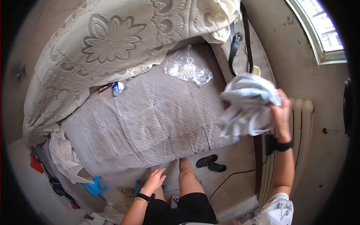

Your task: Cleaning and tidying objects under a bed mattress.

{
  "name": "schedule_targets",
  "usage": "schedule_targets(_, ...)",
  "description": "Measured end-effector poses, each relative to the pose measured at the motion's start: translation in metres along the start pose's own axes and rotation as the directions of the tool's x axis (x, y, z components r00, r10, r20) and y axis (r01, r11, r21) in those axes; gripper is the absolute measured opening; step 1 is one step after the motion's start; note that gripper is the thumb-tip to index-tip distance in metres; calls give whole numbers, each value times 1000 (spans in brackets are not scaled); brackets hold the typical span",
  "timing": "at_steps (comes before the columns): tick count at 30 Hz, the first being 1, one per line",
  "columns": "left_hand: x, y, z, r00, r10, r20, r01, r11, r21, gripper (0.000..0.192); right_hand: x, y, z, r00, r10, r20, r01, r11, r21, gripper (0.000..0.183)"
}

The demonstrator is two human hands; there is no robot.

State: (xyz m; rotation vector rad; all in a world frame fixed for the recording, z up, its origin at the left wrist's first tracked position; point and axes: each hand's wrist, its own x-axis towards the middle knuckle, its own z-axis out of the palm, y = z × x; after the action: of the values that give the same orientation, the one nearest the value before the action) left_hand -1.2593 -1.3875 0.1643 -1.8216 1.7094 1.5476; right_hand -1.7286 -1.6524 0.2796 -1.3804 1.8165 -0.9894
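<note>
My right hand grips a bundle of crumpled white and pale grey cloth, blurred, over the right end of a sofa or bed with a grey quilted cover. Above my thigh, near the front edge of the cover, my left hand hangs with its fingers apart and nothing in it. A crumpled clear plastic bag lies on the grey cover towards the back. A cream patterned spread is bunched along the far side. A small blue and white packet rests by its edge.
Dark belts or straps hang over the light armrest at the back right. A radiator stands along the right wall. Black shoes and a dark cable are on the tiled floor. A blue plastic stool stands at the lower left.
</note>
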Motion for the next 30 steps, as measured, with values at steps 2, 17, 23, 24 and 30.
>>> schedule_targets(2,5,2,8,999,46,-26,-47,998,-32,41,35,-17,-31,990,-74,-123,71,997,-28,9)
schedule_targets(17,9,5,13,984,-106,-146,39,915,-402,80,110,218,309,975,146,165,-25,817,-575,82)
schedule_targets(23,33,3,-23,914,-171,-369,-64,835,-546,89,-15,122,402,558,-448,698,508,850,139,12)
schedule_targets(24,44,3,-25,885,-176,-430,-75,859,-506,92,-54,127,405,419,-270,867,562,827,-14,12)
schedule_targets(30,65,-56,-25,516,-344,-784,-235,824,-516,37,-132,-42,443,-257,-461,849,161,846,508,28)
